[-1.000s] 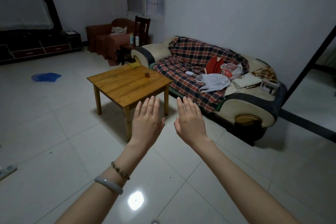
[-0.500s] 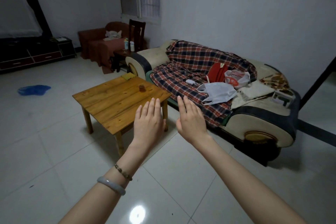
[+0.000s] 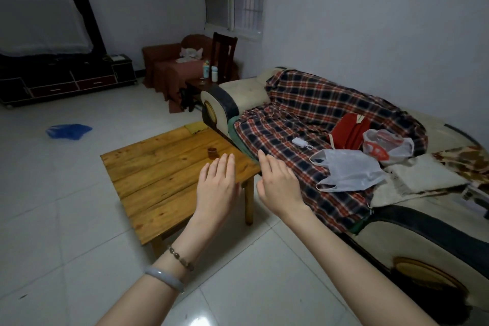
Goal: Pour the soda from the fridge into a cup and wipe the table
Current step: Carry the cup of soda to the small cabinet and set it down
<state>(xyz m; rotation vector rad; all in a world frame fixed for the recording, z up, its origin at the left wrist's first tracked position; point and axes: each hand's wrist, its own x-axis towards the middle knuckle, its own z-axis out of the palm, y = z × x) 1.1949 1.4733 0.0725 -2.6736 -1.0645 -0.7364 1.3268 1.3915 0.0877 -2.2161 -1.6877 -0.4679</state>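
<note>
Presently both hands are held out flat, fingers straight, nothing gripped: the left hand [image 3: 218,185] is seen against the wooden table [image 3: 158,182], the right hand [image 3: 277,188] at its 3 o'clock. A small brown cup [image 3: 212,153] is seen upright on the table at the left hand's 12 o'clock; a yellow cloth [image 3: 195,127] is laid at the cup's 11 o'clock.

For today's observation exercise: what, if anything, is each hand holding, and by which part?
Nothing is held: the left hand and the right hand are stretched forward with straight fingers, touching nothing.
</note>
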